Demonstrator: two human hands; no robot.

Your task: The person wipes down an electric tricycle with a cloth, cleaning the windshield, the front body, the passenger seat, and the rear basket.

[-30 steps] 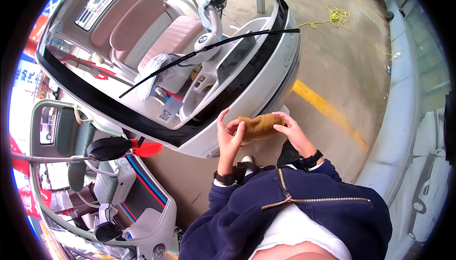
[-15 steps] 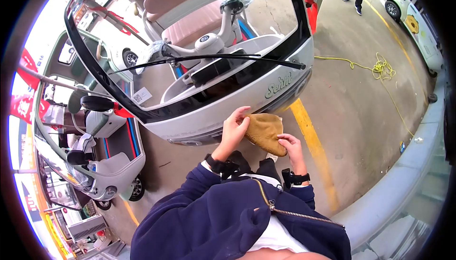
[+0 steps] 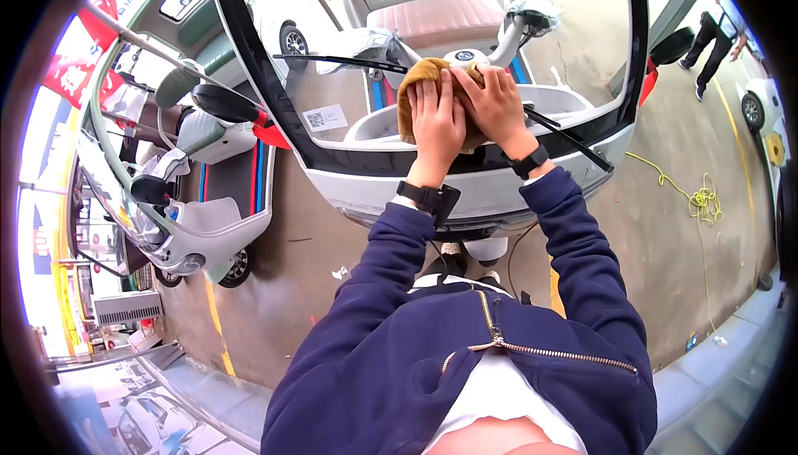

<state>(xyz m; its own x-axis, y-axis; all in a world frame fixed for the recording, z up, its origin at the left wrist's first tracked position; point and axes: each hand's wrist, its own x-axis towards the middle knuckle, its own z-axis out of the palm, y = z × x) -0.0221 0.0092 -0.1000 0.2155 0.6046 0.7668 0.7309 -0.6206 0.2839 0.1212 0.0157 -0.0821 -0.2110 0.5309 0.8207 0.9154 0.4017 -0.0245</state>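
Observation:
A brown cloth lies spread against the windshield of a small white vehicle, over the middle of the black wiper. My left hand is flat on the cloth, fingers extended and pointing up. Beside it, my right hand also presses on the cloth, its fingers stretched out near the upper right edge. Both palms are hidden against the cloth and glass. Behind the glass are the handlebar and a pink seat.
Another small vehicle stands at the left. Black mirrors jut from the near vehicle's sides. A yellow cord lies on the ground at the right, and a person walks at the upper right.
Both hands have moved up from below the vehicle's front panel to the windshield, carrying the cloth. The cloth went from being held between the hands to lying under them. The view has shifted.

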